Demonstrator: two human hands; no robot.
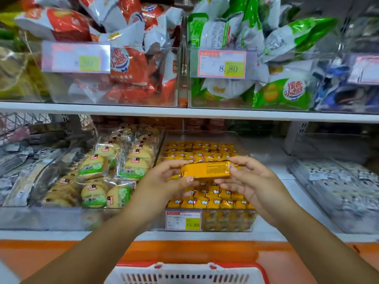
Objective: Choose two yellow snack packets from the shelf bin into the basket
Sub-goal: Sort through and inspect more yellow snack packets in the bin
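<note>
A yellow snack packet is held level above the clear shelf bin that is full of several more yellow packets. My left hand pinches the packet's left end between thumb and fingers. My right hand grips its right end. Its printed back side faces me. Below my arms, at the bottom edge of the view, is the white basket with a red rim; I see nothing inside the visible part.
A bin of green-labelled biscuit packs stands left of the yellow bin, and grey-patterned packs lie to the right. The upper shelf holds bins of red and green bags. An orange ledge runs below.
</note>
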